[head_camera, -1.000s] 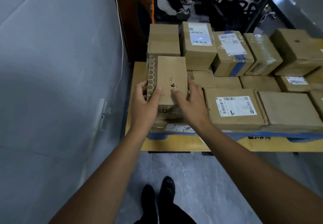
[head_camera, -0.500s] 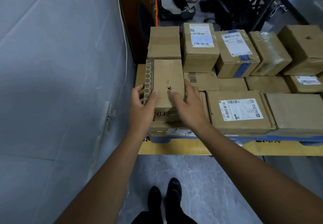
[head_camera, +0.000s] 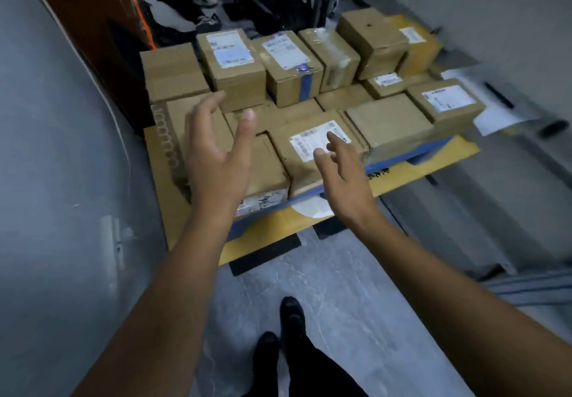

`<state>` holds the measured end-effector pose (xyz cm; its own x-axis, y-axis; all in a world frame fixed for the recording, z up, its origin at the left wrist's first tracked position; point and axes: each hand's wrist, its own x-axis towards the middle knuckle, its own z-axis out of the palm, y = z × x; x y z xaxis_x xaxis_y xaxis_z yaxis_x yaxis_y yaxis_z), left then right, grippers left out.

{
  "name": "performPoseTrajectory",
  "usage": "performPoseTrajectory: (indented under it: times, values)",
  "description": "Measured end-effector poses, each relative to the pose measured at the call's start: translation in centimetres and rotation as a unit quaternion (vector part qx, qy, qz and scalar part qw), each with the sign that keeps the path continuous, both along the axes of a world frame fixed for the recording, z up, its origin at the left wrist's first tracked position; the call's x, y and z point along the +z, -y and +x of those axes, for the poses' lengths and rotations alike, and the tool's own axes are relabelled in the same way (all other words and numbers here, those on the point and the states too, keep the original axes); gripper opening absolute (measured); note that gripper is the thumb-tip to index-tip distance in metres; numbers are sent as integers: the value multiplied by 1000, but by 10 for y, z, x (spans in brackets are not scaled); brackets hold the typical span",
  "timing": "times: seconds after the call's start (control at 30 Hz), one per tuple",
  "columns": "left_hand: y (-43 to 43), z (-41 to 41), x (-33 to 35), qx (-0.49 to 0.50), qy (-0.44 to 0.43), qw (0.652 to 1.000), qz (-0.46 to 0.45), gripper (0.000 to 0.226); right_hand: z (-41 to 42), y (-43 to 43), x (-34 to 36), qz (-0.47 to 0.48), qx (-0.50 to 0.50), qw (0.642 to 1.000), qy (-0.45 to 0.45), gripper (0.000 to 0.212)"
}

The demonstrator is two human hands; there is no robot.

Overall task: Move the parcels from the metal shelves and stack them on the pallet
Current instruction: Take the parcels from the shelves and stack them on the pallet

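Let go of parcel (head_camera: 177,115), gripped by both hands a moment before. Left on the stack at near left corner of pallet (head_camera: 161,201). Drew left hand (head_camera: 216,152) and right hand (head_camera: 343,173) away, fingers spread wide, holding nothing. Judged as placed; next, fetch another.

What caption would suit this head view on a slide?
Left hand and right hand hover open over cardboard parcels stacked on the pallet; the ring-edged parcel sits at the near-left corner.
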<state>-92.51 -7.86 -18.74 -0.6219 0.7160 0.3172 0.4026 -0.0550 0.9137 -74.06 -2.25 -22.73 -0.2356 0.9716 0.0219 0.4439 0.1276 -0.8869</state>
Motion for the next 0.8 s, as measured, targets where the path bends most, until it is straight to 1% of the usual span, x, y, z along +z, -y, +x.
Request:
performPoseTrajectory:
  times: [0.13,0.2,0.27,0.37,0.43,0.5,0.67,0.73,0.8]
  values:
    - [-10,92,-10,-156,-7,987,-21,50,98,29,6,26,-116,992,38,65]
    - [-12,144,-21,-239,-14,970,-49,51,154,52,8,31,-171,983,61,63]
    - [-6,201,-30,-320,-33,943,-81,51,212,82,9,29,-229,969,84,63]
    - [11,288,-43,-429,-67,895,-105,57,300,140,5,24,-316,943,101,63]
    - [30,350,-50,-495,-89,855,-124,63,356,184,1,20,-372,923,93,62]
    - [54,417,-54,-550,-112,816,-140,65,412,233,-5,14,-425,901,87,61]
    - [145,594,-57,-653,-170,724,-139,69,546,359,-13,-11,-529,845,74,62]
    - [184,661,-55,-693,-181,686,-130,68,597,410,-11,-13,-567,821,68,62]
    - [221,723,-51,-723,-184,656,-115,69,642,458,-7,-13,-598,798,74,62]
